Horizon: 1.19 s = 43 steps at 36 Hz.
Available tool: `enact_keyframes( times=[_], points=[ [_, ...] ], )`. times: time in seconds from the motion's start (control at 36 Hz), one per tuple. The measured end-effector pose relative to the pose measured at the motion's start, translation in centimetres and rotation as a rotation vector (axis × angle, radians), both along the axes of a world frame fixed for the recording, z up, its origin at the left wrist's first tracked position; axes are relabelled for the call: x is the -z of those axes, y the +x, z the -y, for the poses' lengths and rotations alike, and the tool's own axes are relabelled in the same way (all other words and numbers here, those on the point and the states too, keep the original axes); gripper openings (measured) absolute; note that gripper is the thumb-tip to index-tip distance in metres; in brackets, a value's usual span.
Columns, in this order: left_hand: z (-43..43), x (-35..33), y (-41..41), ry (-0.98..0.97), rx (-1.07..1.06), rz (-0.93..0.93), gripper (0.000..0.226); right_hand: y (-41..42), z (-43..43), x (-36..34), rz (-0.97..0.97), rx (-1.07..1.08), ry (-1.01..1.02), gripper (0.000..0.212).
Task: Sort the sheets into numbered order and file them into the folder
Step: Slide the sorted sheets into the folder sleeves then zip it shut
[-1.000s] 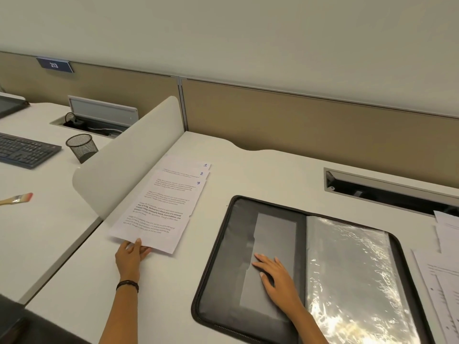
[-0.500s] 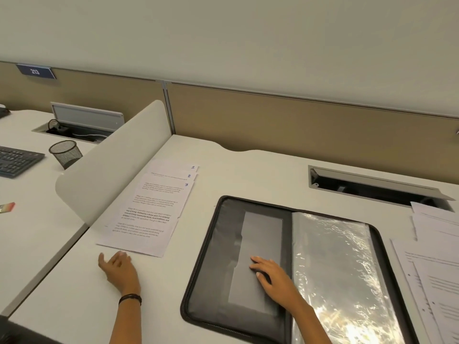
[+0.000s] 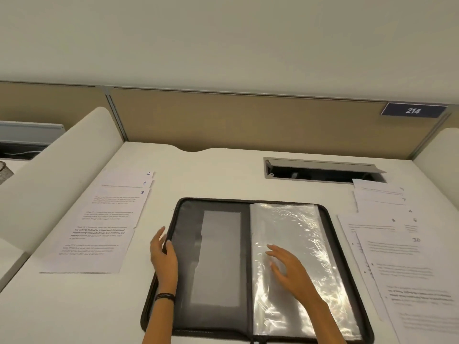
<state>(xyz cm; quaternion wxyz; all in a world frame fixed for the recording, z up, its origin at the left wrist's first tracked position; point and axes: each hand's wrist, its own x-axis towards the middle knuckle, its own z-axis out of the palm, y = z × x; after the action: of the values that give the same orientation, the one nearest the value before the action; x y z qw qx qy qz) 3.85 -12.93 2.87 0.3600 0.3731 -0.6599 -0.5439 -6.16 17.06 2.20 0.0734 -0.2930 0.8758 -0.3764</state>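
A black zip folder (image 3: 213,247) lies open on the desk, grey pocket on its left half, clear plastic sleeves (image 3: 293,232) on its right. Left of it lies a fanned stack of sheets (image 3: 99,229) numbered 1, 2 and 3. More numbered sheets (image 3: 402,256) are spread at the right, with 10 on top. My left hand (image 3: 162,254) rests on the folder's left edge, fingers curled over the rim. My right hand (image 3: 288,266) hovers over or lies flat on the plastic sleeve, fingers spread, holding nothing.
A white curved divider (image 3: 62,175) stands along the left of the desk. A cable hatch (image 3: 323,170) is sunk into the desk at the back right. A beige partition with a sign reading 214 (image 3: 413,111) closes the back.
My left hand left the sheets at the left and moved right onto the folder's left edge. My right hand shifted from the grey pocket to the plastic sleeves. The view swung right.
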Motion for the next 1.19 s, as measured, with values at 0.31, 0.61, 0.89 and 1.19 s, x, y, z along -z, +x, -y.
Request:
enact_keyframes(
  times=[0.31,0.61,0.89,1.19],
  points=[
    [-10.1,-0.1,-5.8,0.055,0.466,0.057,0.032,-1.9,-7.7,0.0,0.034,0.185,-0.039,0.030],
    [-17.6,1.4,-8.3,0.010,0.685,0.084,0.035,-2.7,-13.2,-0.7,0.019,0.290,-0.034,0.032],
    [-23.1,1.5,-10.1,-0.064,0.756,0.107,0.034,-3.4,-18.0,-1.1,-0.040,0.356,-0.030,0.035],
    [-28.6,0.7,-13.3,0.010,0.847,0.086,0.033,-6.0,-23.2,-0.3,-0.169,0.375,-0.038,0.042]
  ],
)
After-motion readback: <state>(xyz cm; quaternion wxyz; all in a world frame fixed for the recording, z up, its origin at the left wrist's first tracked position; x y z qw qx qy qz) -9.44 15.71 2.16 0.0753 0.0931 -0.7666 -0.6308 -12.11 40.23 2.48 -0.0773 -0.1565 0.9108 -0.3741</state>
